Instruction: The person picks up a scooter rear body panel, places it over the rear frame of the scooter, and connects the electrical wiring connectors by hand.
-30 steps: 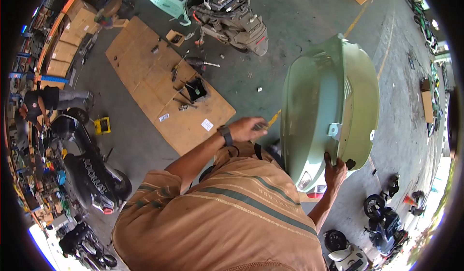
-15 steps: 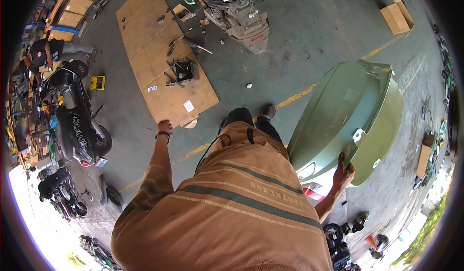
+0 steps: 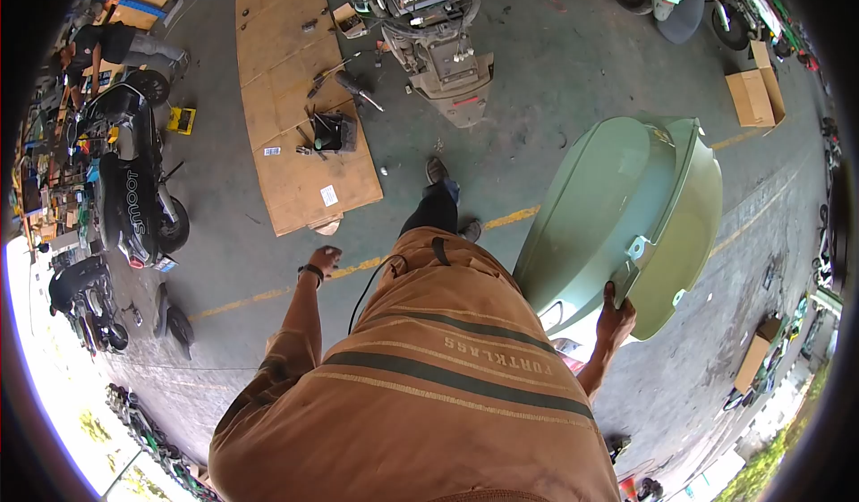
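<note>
My right hand grips the lower edge of a large pale green body panel, thumb on its outer face. The panel hangs at my right side, its hollow inner side facing right, with a small white tab near my thumb. Out to my left, my left hand hangs over the floor with its fingers apart and holds nothing. A dark band is round that wrist.
A cardboard sheet with a black bin and tools lies ahead. Beyond stands a stripped scooter frame. A black scooter and a person are at the left, an open box at the right.
My left hand has swung out to the left from in front of my body. The floor view has shifted as I walk and turn. The panel has stayed in my right hand.
</note>
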Available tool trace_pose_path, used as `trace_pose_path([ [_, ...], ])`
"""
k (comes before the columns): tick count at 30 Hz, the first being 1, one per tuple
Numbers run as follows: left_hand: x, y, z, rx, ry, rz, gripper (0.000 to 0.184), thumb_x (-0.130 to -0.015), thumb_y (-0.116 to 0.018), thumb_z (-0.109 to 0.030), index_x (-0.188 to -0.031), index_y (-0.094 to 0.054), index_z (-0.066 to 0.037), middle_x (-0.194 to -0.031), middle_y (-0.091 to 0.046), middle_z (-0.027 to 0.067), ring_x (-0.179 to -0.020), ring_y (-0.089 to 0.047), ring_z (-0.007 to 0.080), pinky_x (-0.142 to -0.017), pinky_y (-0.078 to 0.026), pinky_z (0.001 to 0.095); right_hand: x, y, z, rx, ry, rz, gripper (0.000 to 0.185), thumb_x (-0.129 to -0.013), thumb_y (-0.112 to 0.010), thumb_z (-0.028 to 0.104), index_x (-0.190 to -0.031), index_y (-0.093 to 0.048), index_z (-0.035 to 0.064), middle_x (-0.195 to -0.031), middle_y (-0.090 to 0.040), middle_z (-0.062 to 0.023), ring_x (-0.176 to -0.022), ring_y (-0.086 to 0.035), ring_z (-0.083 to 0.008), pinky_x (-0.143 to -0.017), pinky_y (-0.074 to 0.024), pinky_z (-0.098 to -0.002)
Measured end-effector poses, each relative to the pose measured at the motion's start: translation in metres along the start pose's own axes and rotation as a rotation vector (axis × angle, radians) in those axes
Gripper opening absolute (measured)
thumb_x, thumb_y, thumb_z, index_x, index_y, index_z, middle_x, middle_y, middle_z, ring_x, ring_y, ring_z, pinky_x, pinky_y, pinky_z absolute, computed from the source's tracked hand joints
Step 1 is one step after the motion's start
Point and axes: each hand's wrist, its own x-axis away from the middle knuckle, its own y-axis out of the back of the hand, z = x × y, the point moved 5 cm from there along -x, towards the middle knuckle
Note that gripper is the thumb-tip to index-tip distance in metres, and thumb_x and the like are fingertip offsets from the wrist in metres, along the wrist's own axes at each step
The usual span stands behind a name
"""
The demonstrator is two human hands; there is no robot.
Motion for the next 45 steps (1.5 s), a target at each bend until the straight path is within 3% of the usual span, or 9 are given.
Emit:
trace_pose_path([
  [9,0.034,0.042,-0.262,0.266,-0.663,-0.166,0.032,-0.093,-0.059,-0.03,-0.115,-0.064,-0.007,-0.096,-0.069,0.0062,-0.084,-0.068,0.0162,-0.066,-0.051,0.0297,-0.047,-0.001,0.132,-0.02,0.302,-0.001,0.042,-0.072,-0.083,0.035,-0.1,-0.071,0.0063,-0.087,-0.071,-0.0168,-0.084,-0.068,-0.0389,-0.075,-0.0514,-0.0463],
  [21,0.053,0.005,-0.416,0.251,-0.868,-0.084,0.032,-0.093,-0.06,-0.025,-0.111,-0.065,0.0,-0.092,-0.07,0.0119,-0.082,-0.067,0.0197,-0.078,-0.052,0.0332,-0.085,-0.015,0.281,0.018,0.584,-0.005,0.041,-0.073,-0.08,0.043,-0.094,-0.071,0.0093,-0.08,-0.07,-0.0133,-0.077,-0.063,-0.0392,-0.075,-0.0477,-0.0472],
  [26,0.102,-0.021,-0.479,0.224,-0.979,-0.094,0.032,-0.091,-0.062,-0.022,-0.116,-0.063,-0.002,-0.095,-0.069,0.014,-0.084,-0.067,0.0244,-0.079,-0.053,0.0369,-0.113,-0.034,0.317,0.046,0.812,-0.01,0.042,-0.074,-0.079,0.042,-0.075,-0.062,0.0043,-0.07,-0.065,-0.0154,-0.067,-0.06,-0.0389,-0.071,-0.0452,-0.0468],
  [28,0.165,-0.022,-0.516,0.133,-1.349,-0.534,0.032,-0.089,-0.065,-0.018,-0.118,-0.062,-0.005,-0.106,-0.066,0.0137,-0.097,-0.065,0.0267,-0.081,-0.052,0.0396,-0.131,-0.042,0.334,0.091,0.892,0.021,0.042,-0.074,-0.08,0.042,-0.076,-0.062,0.0037,-0.069,-0.064,-0.015,-0.067,-0.06,-0.0378,-0.071,-0.0447,-0.0457],
  [30,0.258,-0.025,-0.566,-0.023,-1.579,-0.686,0.037,-0.084,-0.067,-0.014,-0.12,-0.061,-0.006,-0.112,-0.062,0.0149,-0.11,-0.059,0.0317,-0.088,-0.05,0.0431,-0.147,-0.044,0.355,0.102,0.933,0.034,0.043,-0.073,-0.08,0.042,-0.077,-0.062,0.0037,-0.068,-0.064,-0.0147,-0.067,-0.06,-0.0373,-0.071,-0.0446,-0.0454],
  [34,0.336,-0.101,-0.649,-0.599,-2.063,-0.49,0.041,-0.08,-0.07,-0.022,-0.119,-0.062,-0.015,-0.109,-0.061,0.0076,-0.11,-0.058,0.0246,-0.107,-0.042,0.0493,-0.183,-0.047,0.398,0.061,1.096,0.033,0.029,-0.074,-0.078,0.028,-0.081,-0.062,0.0046,-0.067,-0.062,-0.0134,-0.066,-0.061,-0.0353,-0.071,-0.0442,-0.0437],
  [35,0.336,-0.116,-0.664,-0.605,-2.052,-0.503,0.041,-0.08,-0.07,-0.022,-0.119,-0.062,-0.015,-0.109,-0.061,0.0076,-0.11,-0.058,0.0246,-0.107,-0.042,0.0493,-0.191,-0.046,0.406,-0.005,1.161,0.019,0.023,-0.075,-0.076,0.022,-0.082,-0.062,0.005,-0.067,-0.062,-0.0129,-0.066,-0.061,-0.0349,-0.071,-0.044,-0.0435],
  [37,0.318,-0.155,-0.689,-1.275,-1.783,-0.489,0.028,-0.083,-0.065,-0.023,-0.108,-0.065,-0.013,-0.098,-0.063,0.0048,-0.104,-0.062,0.0226,-0.108,-0.04,0.0515,-0.208,-0.045,0.42,-0.067,1.166,0.072,0.017,-0.073,-0.073,0.014,-0.084,-0.063,0.0052,-0.067,-0.062,-0.0123,-0.066,-0.061,-0.0345,-0.071,-0.044,-0.0437],
  [45,0.29,-0.191,-0.755,-1.339,-1.565,-0.365,0.01,-0.084,-0.063,-0.022,-0.084,-0.069,-0.014,-0.078,-0.065,-0.001,-0.081,-0.064,0.0186,-0.078,-0.048,0.0387,-0.261,-0.056,0.435,-0.077,1.156,0.226,0.016,-0.073,-0.074,0.013,-0.08,-0.063,0.004,-0.069,-0.063,-0.0156,-0.065,-0.059,-0.0396,-0.07,-0.044,-0.0445],
])
